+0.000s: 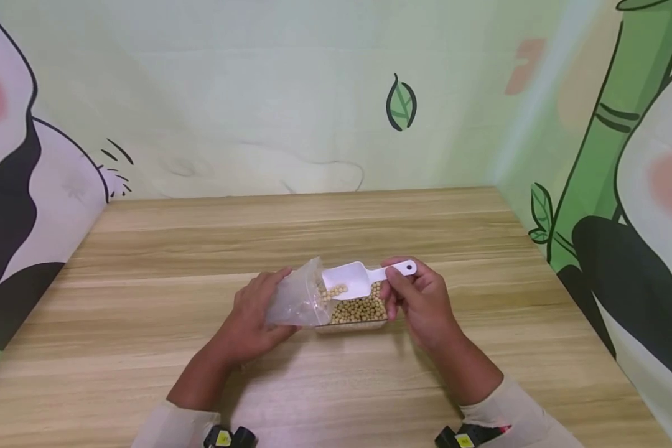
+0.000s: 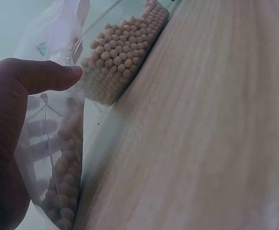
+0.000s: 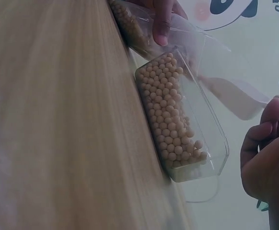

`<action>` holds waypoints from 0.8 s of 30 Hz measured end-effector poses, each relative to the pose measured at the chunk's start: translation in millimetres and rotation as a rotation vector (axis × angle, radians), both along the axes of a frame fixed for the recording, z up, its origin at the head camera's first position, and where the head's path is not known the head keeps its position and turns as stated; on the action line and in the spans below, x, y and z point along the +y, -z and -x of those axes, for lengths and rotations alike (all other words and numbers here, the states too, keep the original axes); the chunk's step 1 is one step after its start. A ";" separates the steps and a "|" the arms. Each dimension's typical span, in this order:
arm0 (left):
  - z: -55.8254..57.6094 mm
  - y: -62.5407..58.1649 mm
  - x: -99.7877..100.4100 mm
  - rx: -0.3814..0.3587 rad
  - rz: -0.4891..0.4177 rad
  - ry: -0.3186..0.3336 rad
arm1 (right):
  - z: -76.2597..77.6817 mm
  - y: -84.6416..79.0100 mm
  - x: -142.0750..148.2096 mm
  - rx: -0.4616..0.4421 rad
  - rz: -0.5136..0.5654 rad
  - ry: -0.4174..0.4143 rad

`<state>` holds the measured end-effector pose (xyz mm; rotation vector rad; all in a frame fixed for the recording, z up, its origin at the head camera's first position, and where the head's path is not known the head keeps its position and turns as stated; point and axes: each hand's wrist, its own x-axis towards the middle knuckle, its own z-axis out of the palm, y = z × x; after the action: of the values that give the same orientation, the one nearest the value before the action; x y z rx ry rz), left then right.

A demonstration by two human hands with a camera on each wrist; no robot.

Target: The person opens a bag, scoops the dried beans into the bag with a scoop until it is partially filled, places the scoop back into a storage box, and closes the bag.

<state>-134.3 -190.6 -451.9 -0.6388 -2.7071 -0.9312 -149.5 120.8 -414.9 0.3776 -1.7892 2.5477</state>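
Observation:
My left hand grips a clear plastic bag that lies tilted with its mouth toward the right. Soybeans fill the lower part of the bag, as the left wrist view shows. Between thumb and fingers, my right hand pinches the handle of a white scoop. The scoop's front edge is at the bag's mouth, with a few soybeans on it. Below both stands a clear rectangular container, partly filled with soybeans. The right fingers are close to the container's right end.
Everything stands on a wood-grain table. A pale backdrop with cartoon pandas, bamboo and leaves rises behind the table and along its sides. Both forearms reach in from the near edge, wearing wrist devices.

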 end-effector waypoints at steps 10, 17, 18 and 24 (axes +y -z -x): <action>-0.5 -1.3 0.3 -0.010 0.006 -0.002 | -1.1 -2.1 1.7 0.065 0.058 -0.013; -1.2 -2.8 0.2 -0.026 -0.004 -0.011 | 2.6 -3.1 3.5 0.020 0.113 0.087; -0.9 -2.3 0.0 -0.015 -0.012 -0.009 | 3.2 -3.4 3.9 0.010 0.123 0.099; 2.5 0.6 -1.3 0.088 -0.102 0.018 | 4.4 -4.2 5.3 -0.037 0.141 0.140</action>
<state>-136.9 -191.9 -452.5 -0.6685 -2.5631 -1.0136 -153.9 126.2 -410.7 0.1973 -1.5732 2.5782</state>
